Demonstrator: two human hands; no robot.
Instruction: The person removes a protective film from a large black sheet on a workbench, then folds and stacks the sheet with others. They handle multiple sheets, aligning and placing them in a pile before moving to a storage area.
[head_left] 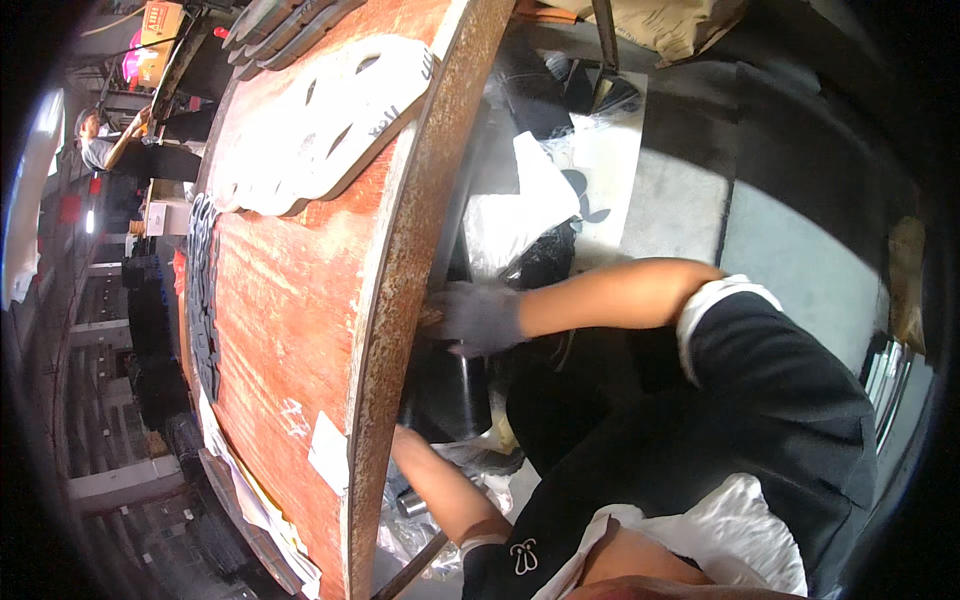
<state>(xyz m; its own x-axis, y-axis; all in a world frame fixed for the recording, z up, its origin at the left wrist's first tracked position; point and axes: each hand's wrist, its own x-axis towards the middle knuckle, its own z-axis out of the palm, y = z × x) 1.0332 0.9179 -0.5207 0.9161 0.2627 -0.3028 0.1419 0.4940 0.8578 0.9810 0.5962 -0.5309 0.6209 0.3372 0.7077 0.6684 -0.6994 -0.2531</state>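
My right hand (480,318), in a grey glove, reaches to the rusty metal edge (385,300) of a red-brown wooden table (290,310). Its fingers are blurred and partly lost in shadow, so I cannot tell whether they grip anything. Directly below it is a dark, glossy, rounded object (463,390), of a kind I cannot make out. My left forearm (440,480) passes beneath the table edge, which hides the left hand. Near that forearm lie crumpled clear plastic (470,500) and a small shiny metal cylinder (410,502).
On the table are a large white sheet with cut-outs (320,130), dark flat strips (203,300) and a white paper piece (328,452). White plastic wrapping (520,215) lies beyond my right hand. Another person (140,155) is at the far left.
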